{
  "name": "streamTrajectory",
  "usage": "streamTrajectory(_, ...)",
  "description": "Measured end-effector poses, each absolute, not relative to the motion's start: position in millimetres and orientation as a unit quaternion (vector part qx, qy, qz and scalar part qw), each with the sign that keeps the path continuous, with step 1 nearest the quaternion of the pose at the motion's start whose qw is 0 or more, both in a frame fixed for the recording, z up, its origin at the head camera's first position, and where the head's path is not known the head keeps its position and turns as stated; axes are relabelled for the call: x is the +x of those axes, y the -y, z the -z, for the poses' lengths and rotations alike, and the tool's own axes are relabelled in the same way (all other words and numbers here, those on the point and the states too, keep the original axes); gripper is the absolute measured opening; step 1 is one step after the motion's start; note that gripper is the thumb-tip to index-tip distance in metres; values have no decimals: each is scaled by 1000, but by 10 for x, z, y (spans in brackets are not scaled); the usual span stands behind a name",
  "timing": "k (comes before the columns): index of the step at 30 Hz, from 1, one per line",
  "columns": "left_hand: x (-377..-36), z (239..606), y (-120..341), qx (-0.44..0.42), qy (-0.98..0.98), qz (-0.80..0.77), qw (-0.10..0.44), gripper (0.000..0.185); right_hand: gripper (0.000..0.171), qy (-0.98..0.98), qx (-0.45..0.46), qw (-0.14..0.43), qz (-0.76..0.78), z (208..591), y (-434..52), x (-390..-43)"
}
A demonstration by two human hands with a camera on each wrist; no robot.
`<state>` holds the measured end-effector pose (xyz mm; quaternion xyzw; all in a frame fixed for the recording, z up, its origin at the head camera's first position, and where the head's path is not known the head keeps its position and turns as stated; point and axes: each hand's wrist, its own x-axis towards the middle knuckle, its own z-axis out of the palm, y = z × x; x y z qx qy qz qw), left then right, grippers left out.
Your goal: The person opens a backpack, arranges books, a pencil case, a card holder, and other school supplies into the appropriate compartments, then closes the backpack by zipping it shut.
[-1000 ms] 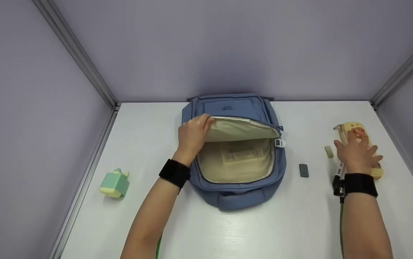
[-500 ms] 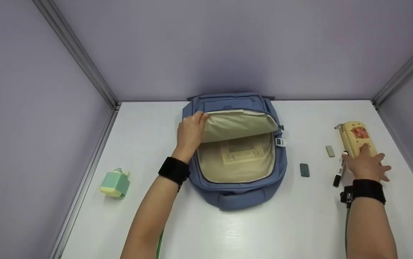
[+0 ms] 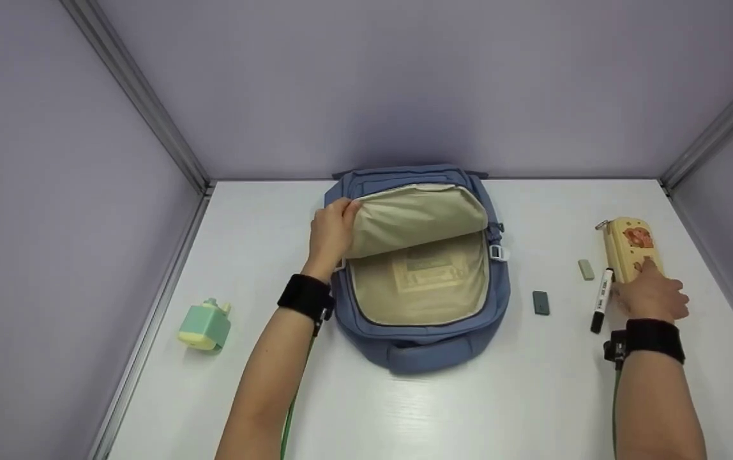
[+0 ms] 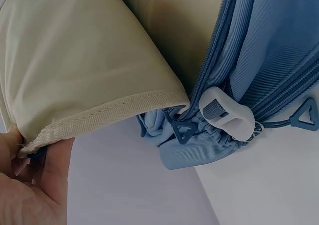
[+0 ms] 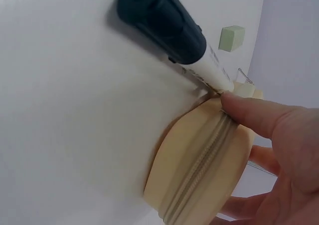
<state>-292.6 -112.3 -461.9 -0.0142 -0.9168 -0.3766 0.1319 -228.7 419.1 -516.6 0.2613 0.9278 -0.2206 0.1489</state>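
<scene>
A blue backpack (image 3: 430,351) lies on the table with its main compartment unzipped, showing a cream lining. My left hand (image 3: 331,233) pinches the edge of its raised flap (image 3: 417,220); thumb and fingers close on that edge in the left wrist view (image 4: 35,185). On the right, my right hand (image 3: 652,295) grips the near end of a yellow zippered pencil case (image 3: 634,239) with a printed bear. In the right wrist view its thumb (image 5: 254,113) lies at the zipper side and the fingers go over the case. A black-capped white marker (image 3: 603,300) lies just left of that hand.
A light green eraser-like block (image 3: 585,269) and a dark green one (image 3: 541,303) lie between backpack and pencil case. At the left stands a green and yellow pencil sharpener-like box (image 3: 205,326). Grey walls (image 3: 405,89) bound the white table (image 3: 405,415) at back and sides.
The left hand has drawn the flap slightly left and further back, widening the opening. The right hand has moved toward the near end of the pencil case, and its spread fingers have drawn in around it.
</scene>
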Motion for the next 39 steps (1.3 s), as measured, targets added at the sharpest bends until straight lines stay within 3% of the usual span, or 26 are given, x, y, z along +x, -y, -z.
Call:
streamTrajectory(15,-3031,4525,1114,3,924,368,106,37,82,-948,221,92,208,4850,-3960,-2402)
streamTrajectory(26,-3045,4520,1106,10,922,372,105,36,72,-960,140,-88,227,4395,-3371,-2445)
streamTrajectory(33,-3057,4523,1112,13,922,371,110,35,66,-949,45,-178,255,4163,-2973,-2369)
streamTrajectory(39,-3057,4512,1118,15,918,379,114,35,63,-944,-114,-171,257,4130,-2780,-2301)
